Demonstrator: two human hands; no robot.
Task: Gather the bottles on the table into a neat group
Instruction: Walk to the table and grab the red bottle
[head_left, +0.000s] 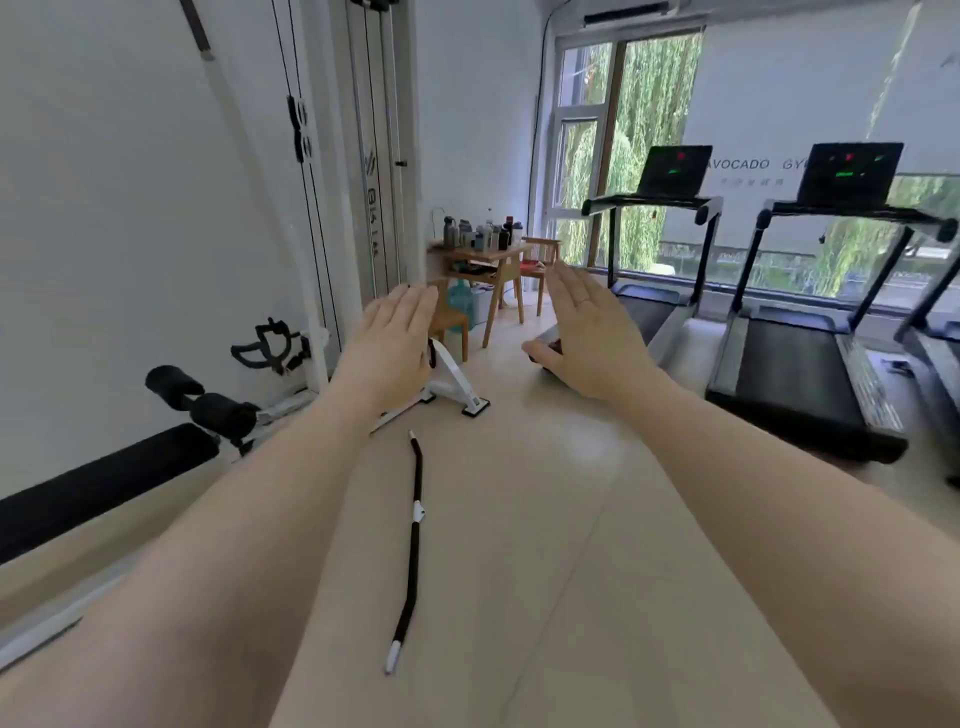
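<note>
Gym room, bottles (480, 233) far off on the wooden worktop (485, 257).
I hold my left hand (397, 345) and right hand (587, 332) out flat, each grip spread and empty.

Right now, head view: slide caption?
Both open hands, left and right, raised toward distant bottles on wooden table.

Bottles (480, 235): a cluster of upright bottles is seen far off, in grey, dark, white and clear finishes, several with dark caps; single bottles cannot be told apart.
Location: they are set close together on the small wooden worktop (506, 255) by the wall.
</note>
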